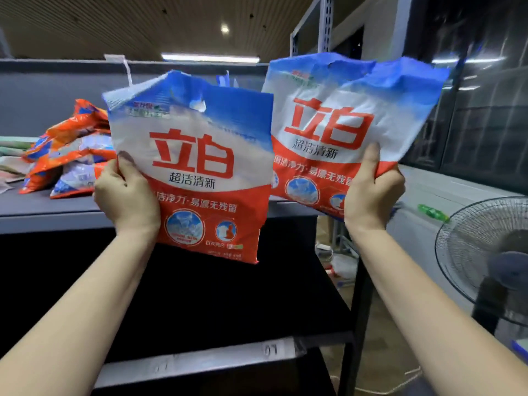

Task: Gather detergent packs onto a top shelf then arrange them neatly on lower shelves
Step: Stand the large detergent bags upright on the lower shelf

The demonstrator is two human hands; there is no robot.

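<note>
Gathering step, by my read: my left hand (125, 192) grips one detergent pack (194, 167) by its left edge, my right hand (371, 187) clamps a second pack (343, 124), both upright in the air w/ the top shelf (57, 212) behind. Orange packs (68, 155) piled at its left end. Next: lay both down beside that pile.

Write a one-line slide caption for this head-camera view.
Left hand and right hand each hold up a detergent bag before the shelf.
</note>
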